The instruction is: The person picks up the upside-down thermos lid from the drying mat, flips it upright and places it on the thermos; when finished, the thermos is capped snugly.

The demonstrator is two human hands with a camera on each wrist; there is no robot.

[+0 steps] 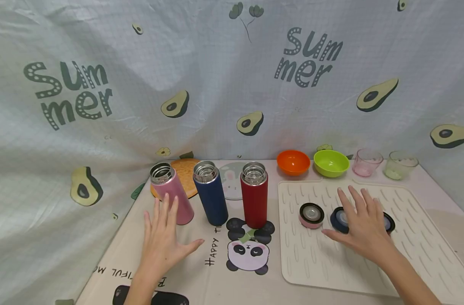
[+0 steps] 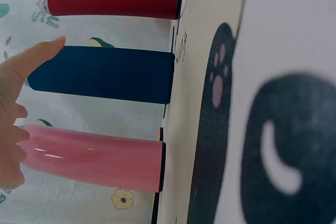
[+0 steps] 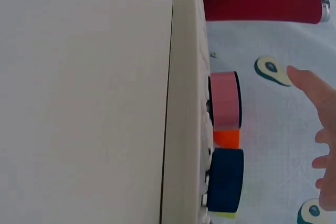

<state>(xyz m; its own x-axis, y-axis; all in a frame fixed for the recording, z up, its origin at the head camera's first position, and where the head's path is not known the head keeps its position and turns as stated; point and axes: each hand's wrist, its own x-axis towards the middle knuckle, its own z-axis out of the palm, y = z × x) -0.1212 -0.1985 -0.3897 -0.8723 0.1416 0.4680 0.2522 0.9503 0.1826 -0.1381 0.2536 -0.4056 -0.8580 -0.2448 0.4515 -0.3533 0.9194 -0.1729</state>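
Note:
Three lidless thermos bottles stand upright in a row: a pink bottle (image 1: 178,203), a blue bottle (image 1: 212,201) and a red bottle (image 1: 254,203), their steel mouths uncovered. My left hand (image 1: 161,239), fingers spread, is in front of the pink bottle and holds nothing. Over at the right, my right hand (image 1: 365,224) hovers with spread fingers above the bottle lids, also holding nothing. A pink lid (image 1: 311,215) lies left of it, and a blue lid (image 1: 338,220) shows beside its thumb. Another lid (image 1: 389,222) is mostly hidden behind this hand.
The lids lie on a cream ridged mat (image 1: 304,262). Behind it stand an orange bowl (image 1: 293,162), a green bowl (image 1: 331,163), a pinkish glass (image 1: 367,163) and a greenish glass (image 1: 400,165). A printed cloth (image 1: 216,76) hangs along the back and left.

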